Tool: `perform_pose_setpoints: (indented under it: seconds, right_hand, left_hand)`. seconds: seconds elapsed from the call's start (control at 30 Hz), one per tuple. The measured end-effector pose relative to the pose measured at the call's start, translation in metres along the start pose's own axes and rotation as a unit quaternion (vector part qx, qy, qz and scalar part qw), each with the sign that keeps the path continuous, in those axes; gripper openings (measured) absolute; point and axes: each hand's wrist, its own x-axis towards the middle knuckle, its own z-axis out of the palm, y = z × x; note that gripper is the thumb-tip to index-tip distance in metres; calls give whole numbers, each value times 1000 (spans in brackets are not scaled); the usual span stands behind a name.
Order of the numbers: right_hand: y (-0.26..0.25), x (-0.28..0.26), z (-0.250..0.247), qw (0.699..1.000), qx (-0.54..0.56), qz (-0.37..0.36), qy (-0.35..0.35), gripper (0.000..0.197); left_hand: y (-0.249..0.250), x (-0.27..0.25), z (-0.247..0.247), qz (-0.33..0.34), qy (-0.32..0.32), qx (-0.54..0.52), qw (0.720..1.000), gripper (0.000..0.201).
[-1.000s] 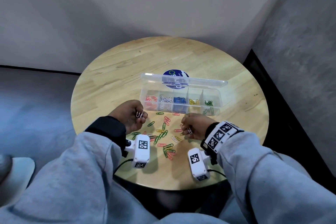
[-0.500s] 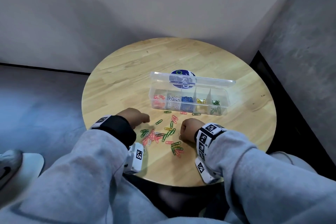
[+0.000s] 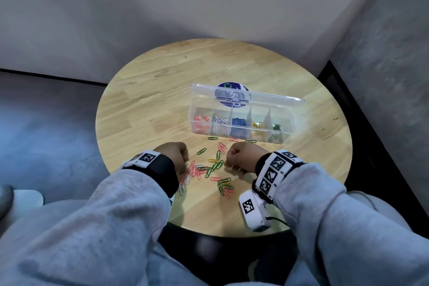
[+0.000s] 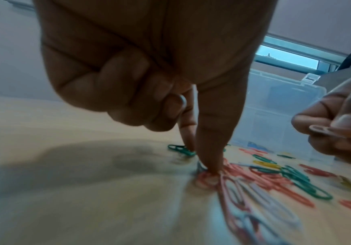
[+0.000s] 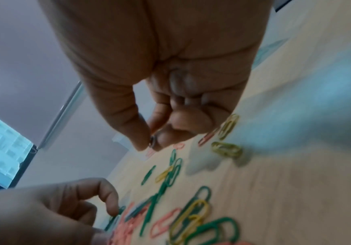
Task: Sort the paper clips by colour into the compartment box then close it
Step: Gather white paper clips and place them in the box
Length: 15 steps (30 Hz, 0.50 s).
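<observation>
The clear compartment box stands open on the round table, lid upright behind it, holding pink, white, blue, yellow and green clips from left to right. Loose paper clips lie in front of it, between my hands. My left hand is knuckles up at the pile's left edge. Its thumb and forefinger tips press down on pink clips, and a pale clip is tucked in the curled fingers. My right hand hovers at the pile's right edge and pinches a pale clip between thumb and finger.
The round wooden table stands in a corner, with a grey wall behind and a grey block to the right. A round blue sticker shows behind the box lid. My lap and grey sleeves fill the foreground.
Both hands have turned from palm-up to knuckles-up and dropped toward the pile. The left hand's fingertips have come down onto the clips.
</observation>
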Motion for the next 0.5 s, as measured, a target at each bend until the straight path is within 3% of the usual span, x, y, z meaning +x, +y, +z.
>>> perform_pose_setpoints:
  seconds: [0.17, 0.33, 0.4, 0.5]
  right_hand:
    - [-6, 7, 11, 982, 185, 13, -34, 22]
    - [-21, 9, 23, 965, 252, 59, -37, 28]
    - [-28, 9, 26, 977, 199, 62, -40, 23]
    - [-35, 9, 28, 998, -63, -13, 10, 17]
  left_hand:
    - [-4, -3, -3, 35, -7, 13, 999, 22]
    - [-4, 1, -2, 57, -6, 25, 998, 26]
    - [-5, 1, -2, 66, -8, 32, 997, 25]
    - [-3, 1, -4, 72, -23, 48, 996, 20]
